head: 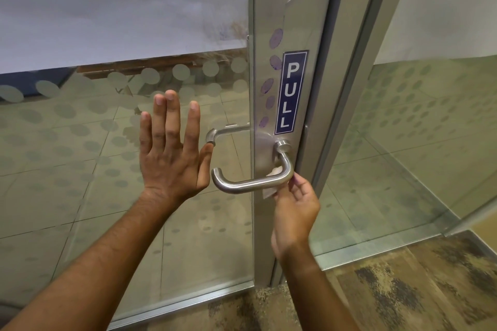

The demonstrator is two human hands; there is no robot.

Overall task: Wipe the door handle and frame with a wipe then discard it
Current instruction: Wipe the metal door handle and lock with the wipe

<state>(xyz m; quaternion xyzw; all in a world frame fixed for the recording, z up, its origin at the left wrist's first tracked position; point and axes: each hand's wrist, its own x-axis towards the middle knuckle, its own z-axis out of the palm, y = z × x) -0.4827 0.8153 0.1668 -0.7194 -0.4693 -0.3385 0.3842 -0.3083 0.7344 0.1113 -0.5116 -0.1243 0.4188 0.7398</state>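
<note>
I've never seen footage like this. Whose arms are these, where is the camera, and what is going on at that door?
There is no machine here: a person wears a wide-angle camera on the head, so you look down along their own arms. The left hand is spread open against the glass door, steadying it. The right hand pinches a small white wipe against the steel door handle. Above the handle, on the metal frame, sit a blue PULL sign and a column of purple smudges, apparently not yet cleaned.
</note>
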